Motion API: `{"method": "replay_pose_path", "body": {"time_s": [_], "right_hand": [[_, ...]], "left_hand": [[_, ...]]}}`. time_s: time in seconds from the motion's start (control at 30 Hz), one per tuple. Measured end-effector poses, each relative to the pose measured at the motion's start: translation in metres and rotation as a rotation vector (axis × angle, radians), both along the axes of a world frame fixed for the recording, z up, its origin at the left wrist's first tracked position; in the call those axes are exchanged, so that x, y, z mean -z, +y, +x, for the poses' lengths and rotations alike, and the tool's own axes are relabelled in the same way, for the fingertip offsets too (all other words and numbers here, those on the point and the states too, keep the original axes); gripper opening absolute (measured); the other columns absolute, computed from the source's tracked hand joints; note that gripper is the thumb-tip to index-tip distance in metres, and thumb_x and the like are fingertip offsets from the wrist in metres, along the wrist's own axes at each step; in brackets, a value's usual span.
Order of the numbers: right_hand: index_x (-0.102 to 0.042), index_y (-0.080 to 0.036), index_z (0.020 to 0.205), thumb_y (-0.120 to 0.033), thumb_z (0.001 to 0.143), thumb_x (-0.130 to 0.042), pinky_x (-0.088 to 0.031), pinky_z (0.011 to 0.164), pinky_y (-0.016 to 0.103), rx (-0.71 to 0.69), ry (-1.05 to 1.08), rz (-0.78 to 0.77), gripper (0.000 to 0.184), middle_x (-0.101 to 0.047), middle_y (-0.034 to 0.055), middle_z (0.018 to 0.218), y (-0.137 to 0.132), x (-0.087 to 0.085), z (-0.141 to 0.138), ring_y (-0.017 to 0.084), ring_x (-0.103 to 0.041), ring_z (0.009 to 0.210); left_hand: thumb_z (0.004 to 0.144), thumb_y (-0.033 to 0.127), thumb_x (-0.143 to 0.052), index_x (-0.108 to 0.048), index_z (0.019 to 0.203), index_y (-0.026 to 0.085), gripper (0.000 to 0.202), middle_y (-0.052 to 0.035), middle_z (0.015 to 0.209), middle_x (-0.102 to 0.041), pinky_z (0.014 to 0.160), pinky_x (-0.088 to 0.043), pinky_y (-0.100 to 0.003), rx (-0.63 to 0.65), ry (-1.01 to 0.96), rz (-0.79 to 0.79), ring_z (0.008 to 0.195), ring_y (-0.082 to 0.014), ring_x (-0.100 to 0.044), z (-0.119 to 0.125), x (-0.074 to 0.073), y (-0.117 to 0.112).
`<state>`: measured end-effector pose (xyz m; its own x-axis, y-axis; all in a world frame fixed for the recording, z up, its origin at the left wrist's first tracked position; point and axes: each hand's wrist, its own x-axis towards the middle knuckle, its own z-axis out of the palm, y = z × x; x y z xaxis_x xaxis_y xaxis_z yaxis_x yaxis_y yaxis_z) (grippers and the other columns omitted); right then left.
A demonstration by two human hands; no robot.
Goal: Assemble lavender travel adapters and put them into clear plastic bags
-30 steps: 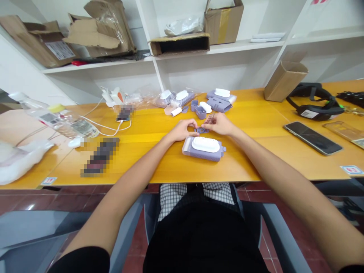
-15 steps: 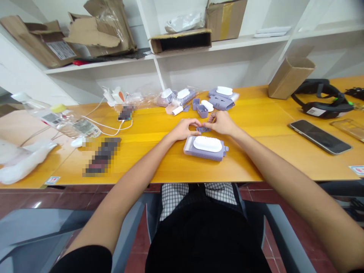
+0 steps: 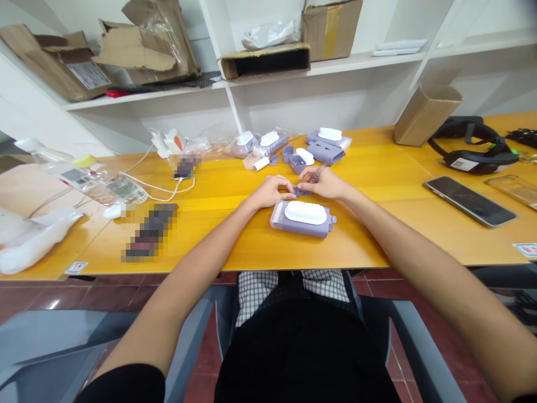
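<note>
My left hand (image 3: 271,192) and my right hand (image 3: 324,183) meet above the yellow table (image 3: 235,235), fingers pinched together on a small purple plastic part (image 3: 300,192) held between them. A thin ridged strip (image 3: 318,171) sticks up from my right hand's fingers. Just in front of the hands lies a purple device with a white oval top (image 3: 302,217). Behind them are several more purple and white pieces (image 3: 298,154), some in clear bags.
A black phone (image 3: 469,201) and a black headset (image 3: 474,150) lie at the right, next to a cardboard box (image 3: 427,106). At the left are a plastic bottle (image 3: 90,178), white cables (image 3: 155,187) and a white bag (image 3: 29,238). Shelves with boxes (image 3: 268,59) rise behind.
The hands stay together on the small part; the fingers have shifted a little and the ridged strip now shows above my right hand. The view moved slightly.
</note>
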<state>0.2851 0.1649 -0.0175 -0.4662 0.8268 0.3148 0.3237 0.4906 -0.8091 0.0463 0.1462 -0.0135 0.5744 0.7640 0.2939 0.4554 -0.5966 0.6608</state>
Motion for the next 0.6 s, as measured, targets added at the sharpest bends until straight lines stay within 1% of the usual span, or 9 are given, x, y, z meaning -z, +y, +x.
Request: {"method": "replay_pose_path", "body": {"time_s": [0.1, 0.2, 0.3, 0.4, 0.5, 0.6], "right_hand": [[-0.079, -0.021, 0.091, -0.049, 0.084, -0.076, -0.054, 0.076, 0.035, -0.142, -0.041, -0.014, 0.029, -0.079, 0.0061, 0.086, -0.0014, -0.0043, 0.0036, 0.022, -0.069, 0.079], [-0.084, -0.021, 0.096, -0.046, 0.087, -0.074, -0.056, 0.081, 0.036, -0.204, -0.097, 0.027, 0.028, -0.082, 0.0062, 0.094, -0.0006, -0.0073, 0.0064, 0.023, -0.072, 0.085], [-0.084, -0.022, 0.100, -0.039, 0.088, -0.074, -0.056, 0.084, 0.036, -0.263, -0.159, 0.098, 0.024, -0.083, 0.0065, 0.101, 0.0011, -0.0092, 0.0072, 0.024, -0.074, 0.090], [-0.083, -0.021, 0.103, -0.032, 0.089, -0.072, -0.056, 0.084, 0.035, -0.289, -0.219, 0.137, 0.021, -0.082, 0.0063, 0.103, 0.0002, -0.0108, 0.0070, 0.022, -0.074, 0.090], [-0.080, -0.022, 0.110, -0.022, 0.088, -0.069, -0.055, 0.084, 0.034, -0.280, -0.263, 0.192, 0.025, -0.081, 0.0052, 0.106, -0.0032, -0.0110, 0.0074, 0.021, -0.071, 0.089], [-0.080, -0.024, 0.110, -0.019, 0.086, -0.071, -0.054, 0.085, 0.035, -0.243, -0.250, 0.233, 0.026, -0.080, 0.0044, 0.106, -0.0049, -0.0087, 0.0075, 0.021, -0.070, 0.089]], "left_hand": [[0.081, 0.031, -0.085, -0.080, 0.080, 0.020, 0.013, -0.0058, 0.095, -0.078, 0.100, -0.049, -0.039, 0.005, -0.005, 0.009, 0.102, -0.0241, -0.070, -0.0005, 0.0009, 0.0005], [0.081, 0.031, -0.086, -0.080, 0.080, 0.020, 0.013, -0.0061, 0.097, -0.079, 0.100, -0.049, -0.039, 0.011, -0.016, 0.016, 0.102, -0.0240, -0.071, -0.0013, 0.0017, 0.0012], [0.081, 0.031, -0.086, -0.080, 0.080, 0.020, 0.012, -0.0064, 0.098, -0.079, 0.100, -0.050, -0.039, 0.011, -0.012, 0.027, 0.102, -0.0236, -0.071, -0.0022, 0.0014, 0.0019], [0.080, 0.032, -0.085, -0.080, 0.080, 0.020, 0.013, -0.0078, 0.101, -0.080, 0.100, -0.050, -0.040, -0.009, -0.003, 0.025, 0.103, -0.0241, -0.071, -0.0027, 0.0009, 0.0025], [0.079, 0.037, -0.086, -0.081, 0.079, 0.020, 0.018, -0.0096, 0.102, -0.080, 0.099, -0.051, -0.041, -0.047, -0.011, 0.010, 0.103, -0.0258, -0.071, -0.0025, 0.0009, 0.0027], [0.078, 0.040, -0.086, -0.080, 0.077, 0.021, 0.020, -0.0101, 0.104, -0.081, 0.102, -0.050, -0.043, -0.050, -0.023, -0.017, 0.107, -0.0270, -0.071, -0.0024, 0.0012, 0.0025]]}}
